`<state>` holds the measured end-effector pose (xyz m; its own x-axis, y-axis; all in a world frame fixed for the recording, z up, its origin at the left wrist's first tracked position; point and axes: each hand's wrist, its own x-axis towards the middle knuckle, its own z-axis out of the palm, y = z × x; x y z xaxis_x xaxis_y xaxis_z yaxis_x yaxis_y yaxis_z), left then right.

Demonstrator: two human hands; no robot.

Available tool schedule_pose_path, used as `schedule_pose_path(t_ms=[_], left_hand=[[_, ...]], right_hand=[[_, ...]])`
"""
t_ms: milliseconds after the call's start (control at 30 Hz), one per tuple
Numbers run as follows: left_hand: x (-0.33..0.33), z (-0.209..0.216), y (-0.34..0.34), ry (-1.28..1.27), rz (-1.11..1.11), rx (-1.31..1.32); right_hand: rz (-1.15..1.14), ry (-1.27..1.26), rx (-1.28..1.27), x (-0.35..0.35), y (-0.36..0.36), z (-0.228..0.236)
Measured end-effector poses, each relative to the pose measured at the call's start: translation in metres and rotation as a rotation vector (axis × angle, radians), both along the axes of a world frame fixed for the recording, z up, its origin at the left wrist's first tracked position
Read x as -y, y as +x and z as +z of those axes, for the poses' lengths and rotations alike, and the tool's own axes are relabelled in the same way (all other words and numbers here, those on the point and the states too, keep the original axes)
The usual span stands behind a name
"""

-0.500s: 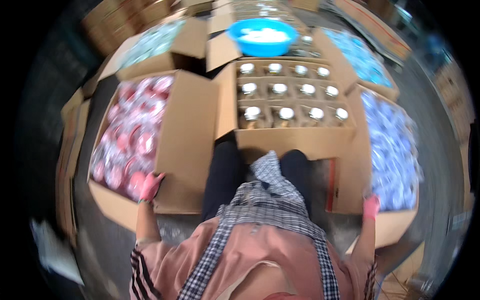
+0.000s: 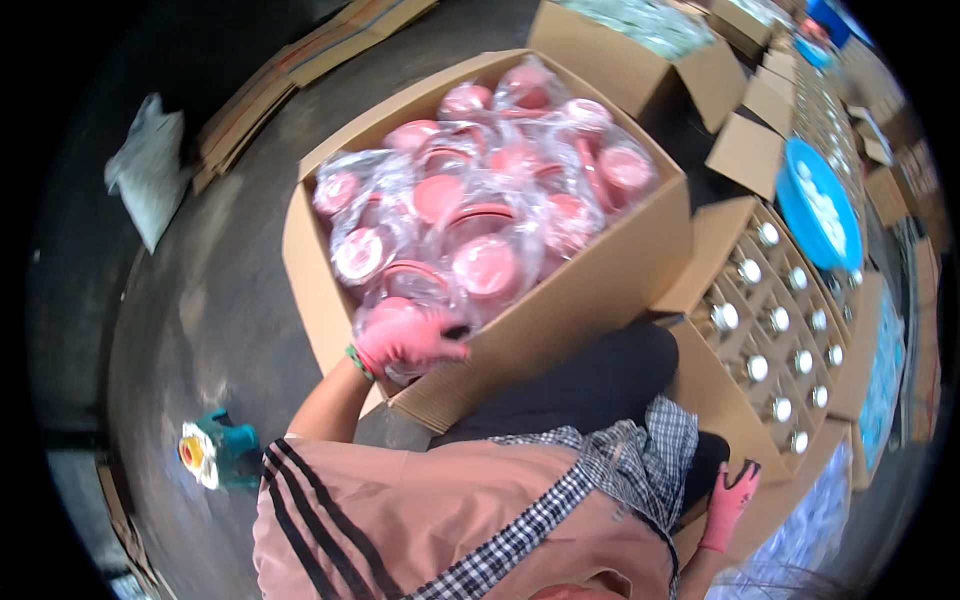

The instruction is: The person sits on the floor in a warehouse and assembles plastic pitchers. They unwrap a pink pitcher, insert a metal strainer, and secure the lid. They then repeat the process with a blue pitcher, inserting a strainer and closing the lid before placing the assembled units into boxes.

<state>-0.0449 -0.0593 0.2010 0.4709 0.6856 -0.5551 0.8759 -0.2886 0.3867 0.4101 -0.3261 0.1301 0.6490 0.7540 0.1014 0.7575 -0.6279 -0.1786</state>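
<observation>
A cardboard box [image 2: 617,262] full of pink round plastic pieces [image 2: 487,265] bagged in clear film stands in front of me on the left. My left hand [image 2: 410,340], in a pink glove, lies over the pieces at the box's near corner. Its fingers reach out toward the near wall, slightly blurred, and no lifted item shows in it. My right hand [image 2: 733,503], also gloved in pink, is low on the right with fingers apart, holding nothing. Close to it are a carton flap and purple-blue film-wrapped pieces [image 2: 795,545].
A divided carton [image 2: 690,390] of white-capped bottles stands right of my knees, with a blue basin [image 2: 797,215] of white pieces beyond. Green wrapped goods [image 2: 645,25] fill a box at the back. On the left floor are a teal tape dispenser [image 2: 232,440], flat cardboard [image 2: 300,70] and a pale sack [image 2: 150,170].
My view has swung left, bringing the box of pink pieces to the middle. My left hand has moved onto the pieces; my right hand has come away from the purple-blue box's corner.
</observation>
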Motion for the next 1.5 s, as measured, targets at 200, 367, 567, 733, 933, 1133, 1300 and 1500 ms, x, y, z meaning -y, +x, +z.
schedule_pose_path(t_ms=[200,367,567,733,933,1133,1300,1500], left_hand=[[-0.140,-0.064,-0.135,0.994,0.856,0.099],[-0.152,-0.149,-0.141,0.727,0.763,-0.254],[-0.167,-0.155,-0.146,0.773,1.111,0.678],[-0.213,-0.140,-0.173,0.280,1.255,1.042],[-0.197,-0.099,-0.129,0.392,0.344,-0.311],[-0.168,-0.066,-0.131,-0.192,0.516,0.258],[-0.164,-0.085,-0.188,0.261,0.198,-0.102],[-0.195,-0.118,-0.076,0.535,0.609,-0.144]], right_hand=[[0.163,0.029,-0.150,-0.051,-0.012,-0.044],[0.174,-0.058,-0.194,-0.071,-0.024,-0.041],[0.200,-0.028,-0.148,-0.071,-0.022,-0.044],[0.185,-0.030,-0.126,-0.072,-0.022,-0.039],[0.174,0.009,-0.146,-0.068,-0.025,-0.037],[0.145,0.031,-0.125,-0.051,-0.022,-0.042],[0.153,0.032,-0.118,-0.051,-0.016,-0.046],[0.173,-0.003,-0.136,-0.063,-0.017,-0.042]])
